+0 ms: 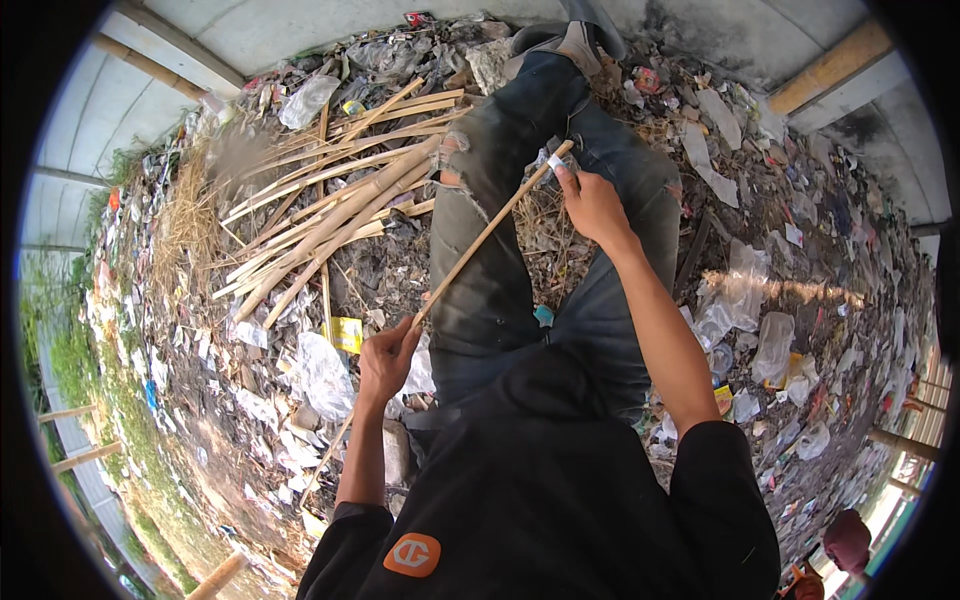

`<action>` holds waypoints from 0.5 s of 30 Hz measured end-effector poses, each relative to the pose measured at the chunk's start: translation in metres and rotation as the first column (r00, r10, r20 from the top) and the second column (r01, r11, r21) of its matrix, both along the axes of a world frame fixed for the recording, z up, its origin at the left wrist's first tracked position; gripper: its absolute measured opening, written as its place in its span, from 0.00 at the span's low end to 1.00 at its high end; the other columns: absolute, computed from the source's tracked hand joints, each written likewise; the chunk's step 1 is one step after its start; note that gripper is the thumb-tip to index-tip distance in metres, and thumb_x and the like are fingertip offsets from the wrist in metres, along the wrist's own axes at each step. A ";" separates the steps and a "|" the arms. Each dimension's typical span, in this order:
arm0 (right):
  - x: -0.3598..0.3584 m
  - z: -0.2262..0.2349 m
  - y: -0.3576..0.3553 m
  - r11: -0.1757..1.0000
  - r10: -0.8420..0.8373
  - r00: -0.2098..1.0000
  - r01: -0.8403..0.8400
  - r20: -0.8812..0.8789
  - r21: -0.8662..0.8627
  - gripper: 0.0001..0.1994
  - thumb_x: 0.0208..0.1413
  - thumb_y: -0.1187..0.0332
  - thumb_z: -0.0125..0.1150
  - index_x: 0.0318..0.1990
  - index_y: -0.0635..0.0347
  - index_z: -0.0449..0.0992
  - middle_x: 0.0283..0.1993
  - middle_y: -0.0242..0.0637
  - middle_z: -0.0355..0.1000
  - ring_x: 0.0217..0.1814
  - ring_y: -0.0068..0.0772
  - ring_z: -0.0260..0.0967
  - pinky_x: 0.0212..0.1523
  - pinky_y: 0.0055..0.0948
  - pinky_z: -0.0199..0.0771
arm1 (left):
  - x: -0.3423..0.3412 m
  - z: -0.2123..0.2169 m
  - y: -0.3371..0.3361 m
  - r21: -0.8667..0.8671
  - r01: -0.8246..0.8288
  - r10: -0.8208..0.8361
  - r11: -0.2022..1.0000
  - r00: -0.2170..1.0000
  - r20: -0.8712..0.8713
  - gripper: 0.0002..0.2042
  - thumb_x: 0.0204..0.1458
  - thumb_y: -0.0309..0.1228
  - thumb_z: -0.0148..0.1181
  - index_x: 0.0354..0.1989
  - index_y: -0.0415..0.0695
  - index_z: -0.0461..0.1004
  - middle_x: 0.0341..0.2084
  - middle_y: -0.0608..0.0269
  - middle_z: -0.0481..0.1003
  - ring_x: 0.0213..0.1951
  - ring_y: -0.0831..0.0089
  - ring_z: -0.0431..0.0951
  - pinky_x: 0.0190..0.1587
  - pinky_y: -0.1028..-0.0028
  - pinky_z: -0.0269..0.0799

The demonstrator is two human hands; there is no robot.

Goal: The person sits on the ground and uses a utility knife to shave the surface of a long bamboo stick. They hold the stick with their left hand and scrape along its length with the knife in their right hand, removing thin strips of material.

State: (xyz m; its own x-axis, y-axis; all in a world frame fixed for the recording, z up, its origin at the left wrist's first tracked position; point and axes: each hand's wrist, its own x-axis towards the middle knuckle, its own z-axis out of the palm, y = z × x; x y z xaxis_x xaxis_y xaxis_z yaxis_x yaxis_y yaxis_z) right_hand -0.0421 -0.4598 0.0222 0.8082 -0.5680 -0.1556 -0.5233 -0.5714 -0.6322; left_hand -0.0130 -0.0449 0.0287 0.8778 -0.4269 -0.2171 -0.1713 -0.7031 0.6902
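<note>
A long, thin bamboo strip (480, 238) runs slantwise across my legs, from near my left forearm up to between my knees. My left hand (385, 360) is closed around it beside my left thigh, and its lower part passes behind that forearm. At the strip's far end, my right hand (595, 207) is closed, thumb pointing forward. A small whitish piece (556, 160) shows at the thumb tip against the strip; what it belongs to is hidden by the fingers. Left of my knee lies a loose pile of split bamboo strips (345, 215), some wider than others.
Plastic scraps and other litter (770, 330) cover the ground all around. Dry straw (185, 215) lies left of the pile. A grey wall (690, 35) with bamboo poles (835, 70) stands in front. A person's dark red head covering (847, 540) shows at lower right.
</note>
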 end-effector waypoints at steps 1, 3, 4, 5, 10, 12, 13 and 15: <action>0.004 -0.004 -0.009 0.999 -0.036 0.999 0.037 -0.026 0.010 0.33 0.73 0.43 0.43 0.35 0.67 0.81 0.33 0.59 0.79 0.42 0.67 0.77 0.43 0.57 0.75 | 0.001 -0.001 -0.002 -0.006 0.020 -0.020 1.000 1.000 0.009 0.18 0.62 0.38 0.67 0.53 0.37 0.82 0.15 0.64 0.65 0.21 0.81 0.63 0.25 0.71 0.60; 0.007 -0.009 -0.011 0.995 -0.084 0.995 0.087 -0.049 0.053 0.37 0.73 0.41 0.41 0.31 0.70 0.81 0.32 0.62 0.78 0.40 0.68 0.77 0.44 0.57 0.75 | 0.003 -0.001 -0.006 -0.018 0.047 -0.047 0.999 0.999 0.026 0.18 0.62 0.37 0.67 0.53 0.37 0.82 0.15 0.64 0.65 0.21 0.82 0.63 0.25 0.71 0.60; 0.007 -0.012 -0.001 0.997 -0.040 0.998 0.043 -0.052 0.059 0.37 0.73 0.41 0.41 0.32 0.69 0.81 0.32 0.63 0.78 0.41 0.68 0.77 0.44 0.57 0.75 | 0.003 0.000 -0.009 -0.024 0.057 -0.056 0.998 0.998 0.032 0.17 0.62 0.37 0.67 0.53 0.37 0.82 0.16 0.63 0.66 0.21 0.82 0.63 0.25 0.71 0.60; 0.004 -0.017 0.013 0.998 0.003 0.999 0.001 -0.055 0.066 0.36 0.73 0.41 0.41 0.32 0.69 0.81 0.32 0.63 0.78 0.41 0.68 0.77 0.44 0.57 0.75 | 0.003 0.000 -0.011 -0.030 0.068 -0.067 0.997 0.997 0.039 0.17 0.62 0.36 0.67 0.53 0.36 0.82 0.16 0.63 0.66 0.21 0.82 0.63 0.25 0.71 0.61; 0.003 -0.016 0.035 0.996 0.083 0.996 -0.082 -0.022 0.044 0.38 0.73 0.39 0.40 0.33 0.70 0.81 0.35 0.65 0.78 0.43 0.69 0.77 0.46 0.58 0.75 | 0.001 -0.005 -0.006 -0.051 0.026 -0.025 0.998 1.000 0.015 0.17 0.62 0.36 0.67 0.52 0.35 0.82 0.15 0.62 0.68 0.22 0.83 0.64 0.25 0.72 0.62; 0.011 -0.020 -0.007 0.997 -0.074 0.997 0.074 0.011 0.001 0.38 0.73 0.40 0.40 0.30 0.69 0.81 0.28 0.60 0.77 0.37 0.66 0.78 0.41 0.57 0.75 | 0.003 -0.010 -0.007 -0.068 0.035 -0.036 0.997 0.999 -0.016 0.18 0.62 0.36 0.67 0.52 0.33 0.82 0.15 0.62 0.70 0.22 0.83 0.65 0.25 0.72 0.64; 0.012 -0.021 -0.012 0.996 -0.085 0.995 0.085 0.057 0.004 0.38 0.73 0.40 0.40 0.30 0.69 0.80 0.27 0.59 0.77 0.36 0.66 0.77 0.40 0.57 0.75 | 0.005 -0.016 -0.007 -0.082 0.039 -0.041 0.996 0.999 -0.026 0.18 0.63 0.37 0.67 0.52 0.33 0.82 0.16 0.62 0.72 0.23 0.84 0.66 0.26 0.73 0.64; 0.010 -0.022 -0.005 0.998 -0.056 0.995 0.053 0.077 0.045 0.38 0.74 0.41 0.40 0.29 0.70 0.80 0.26 0.59 0.76 0.35 0.66 0.77 0.39 0.57 0.74 | 0.007 -0.015 -0.011 -0.092 0.045 -0.048 0.995 0.999 -0.022 0.20 0.63 0.38 0.68 0.52 0.31 0.81 0.19 0.60 0.78 0.25 0.84 0.68 0.28 0.73 0.68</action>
State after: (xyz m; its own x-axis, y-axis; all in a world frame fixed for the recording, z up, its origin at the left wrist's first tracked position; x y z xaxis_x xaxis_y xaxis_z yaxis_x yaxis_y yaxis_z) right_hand -0.0318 -0.4652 0.0006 0.7867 -0.6059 -0.1182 -0.5008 -0.5145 -0.6961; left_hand -0.0055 -0.0556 0.0133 0.8516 -0.4861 -0.1960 -0.1850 -0.6287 0.7553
